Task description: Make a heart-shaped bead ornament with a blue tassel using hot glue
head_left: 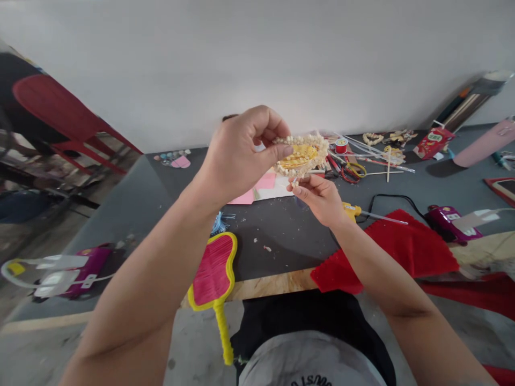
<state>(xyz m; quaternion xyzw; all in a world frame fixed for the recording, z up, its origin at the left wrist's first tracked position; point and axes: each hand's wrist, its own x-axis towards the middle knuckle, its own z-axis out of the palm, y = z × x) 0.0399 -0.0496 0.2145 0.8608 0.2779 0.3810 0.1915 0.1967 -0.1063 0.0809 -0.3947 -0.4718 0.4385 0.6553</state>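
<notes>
In my left hand (257, 145), raised above the table, I grip an oval ornament (303, 155) with a yellow middle and a cream, beaded, frilly rim. The thumb lies on its face and the fingers go behind. Just below its lower edge, my right hand (322, 198) pinches a small whitish piece (295, 183) between thumb and fingertips; its kind is too small to tell. Under my left forearm, a pink hand fan (213, 268) with a yellow border and wrapped handle overhangs the table's front edge.
Red cloth (402, 244) lies under my right forearm, near a yellow glue gun (351, 210). Scissors (354, 171), a thread spool (341, 145) and sticks crowd the back. At right stand a red drink carton (434, 142) and pink tumbler (485, 142). Purple power strips (453, 225) sit at both sides.
</notes>
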